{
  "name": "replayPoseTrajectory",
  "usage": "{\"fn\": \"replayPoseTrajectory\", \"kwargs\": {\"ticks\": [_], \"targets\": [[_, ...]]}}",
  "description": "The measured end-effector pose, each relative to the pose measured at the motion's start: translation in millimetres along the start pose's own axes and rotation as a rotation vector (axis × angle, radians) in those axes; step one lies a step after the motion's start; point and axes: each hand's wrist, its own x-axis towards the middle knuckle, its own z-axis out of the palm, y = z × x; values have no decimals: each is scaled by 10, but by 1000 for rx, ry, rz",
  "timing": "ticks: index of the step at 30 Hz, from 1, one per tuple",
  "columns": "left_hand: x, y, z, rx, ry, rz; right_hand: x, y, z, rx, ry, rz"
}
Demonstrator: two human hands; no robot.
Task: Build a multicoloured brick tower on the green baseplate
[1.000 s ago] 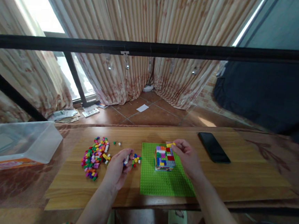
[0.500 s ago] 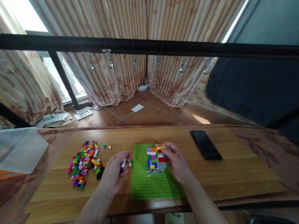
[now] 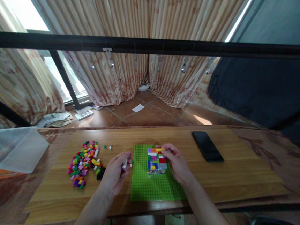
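A block of many-coloured toy bricks [image 3: 154, 159] stands on a green studded baseplate [image 3: 145, 189]. My right hand [image 3: 175, 162] is at the block's far right corner, its fingertips closed on a yellow brick [image 3: 159, 150] on the top layer. Just left of the baseplate, my left hand [image 3: 115, 170] is closed around a few small bricks [image 3: 125, 164]; a whitish one and some blue show between the fingers. Beside those fingertips are a small green brick and a white one [image 3: 131, 165], partly hidden.
A heap of loose bricks [image 3: 82, 164] lies on the wooden table [image 3: 206, 187] at the left, with a black piece [image 3: 101, 174] near my left wrist. Two tiny bricks [image 3: 107, 147] lie behind. A phone [image 3: 207, 146] rests at the right. A clear plastic bin [image 3: 12, 149] stands far left.
Both hands stay in nearly the same place. The whitish brick in my left hand has turned slightly, and my right fingertips remain at the block's corner.
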Motion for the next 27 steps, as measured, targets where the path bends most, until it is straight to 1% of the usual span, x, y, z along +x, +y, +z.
{"fn": "replayPoseTrajectory", "kwargs": {"ticks": [4,10,27], "targets": [[-7,-2,4,9,-2,6,37,23,8,-18,49,-22],[-6,-9,6,33,-4,-4,70,34,30,-22,84,-57],[-39,-1,-29,17,-12,16,77,35,-1,-96,20,-41]]}}
